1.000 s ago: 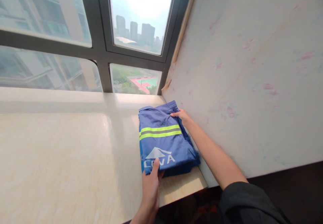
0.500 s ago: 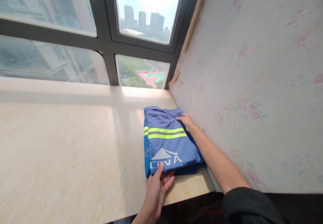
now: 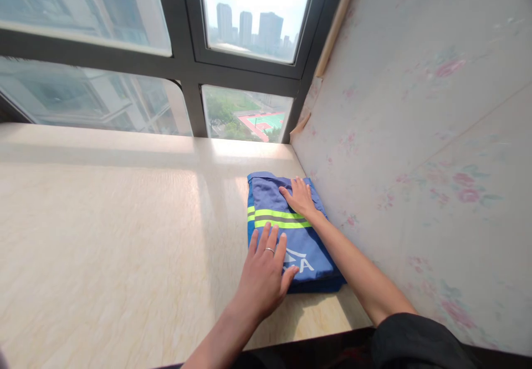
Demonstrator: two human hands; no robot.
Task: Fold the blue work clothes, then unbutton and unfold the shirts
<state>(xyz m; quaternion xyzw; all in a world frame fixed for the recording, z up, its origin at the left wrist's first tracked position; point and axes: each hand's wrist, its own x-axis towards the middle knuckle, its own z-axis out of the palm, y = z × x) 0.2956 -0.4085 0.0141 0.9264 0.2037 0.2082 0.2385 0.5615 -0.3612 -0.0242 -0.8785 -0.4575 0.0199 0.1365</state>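
Observation:
Folded blue cloth bearing yellow-green reflective stripes and pale lettering, which looks like a work garment (image 3: 320,250), lies flat on the stone ledge. Beneath it a brighter blue folded garment (image 3: 251,226) shows along the left side and the front. My left hand (image 3: 268,266), with a ring on one finger, is over the near left part of the top garment, palm down and fingers spread, covering some of the lettering. Resting on the far part of the same garment, my right hand (image 3: 300,197) has its fingers stretched out above the stripes.
The pale ledge (image 3: 124,236) reaches far to the left, its front edge close to me. Floral wallpaper (image 3: 415,136) rises right beside the garments. Behind stands a dark-framed window (image 3: 245,70), with a peeling strip (image 3: 300,125) at the wall corner.
My left hand has left the front edge of the garment and come up over its top, palm down. My right hand has shifted from the right edge inward and lies flatter.

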